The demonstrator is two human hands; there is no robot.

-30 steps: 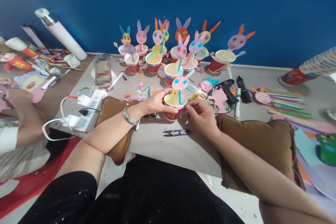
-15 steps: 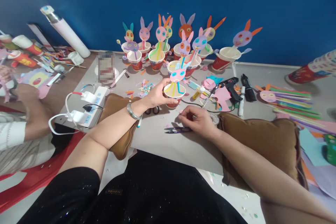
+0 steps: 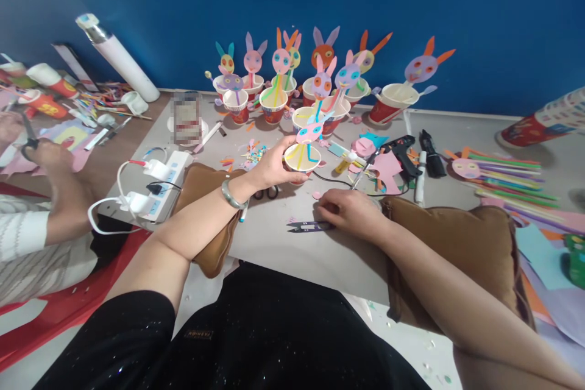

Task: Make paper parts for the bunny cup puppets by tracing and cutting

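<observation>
Right hand [image 3: 351,214] has dropped from beside the paper cup [image 3: 302,166] to the black snips [image 3: 305,227] on the table [image 3: 269,244], leaving the cup to the left hand [image 3: 271,169], its fingers wrapped around the side. Right fingers are curled, hiding the snips' handle; whether they grip it cannot be told. Cup's base obscured.

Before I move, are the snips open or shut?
Open: the snips' blade tips stand apart, with the table showing between them. The right hand covers part of the handle end.
</observation>
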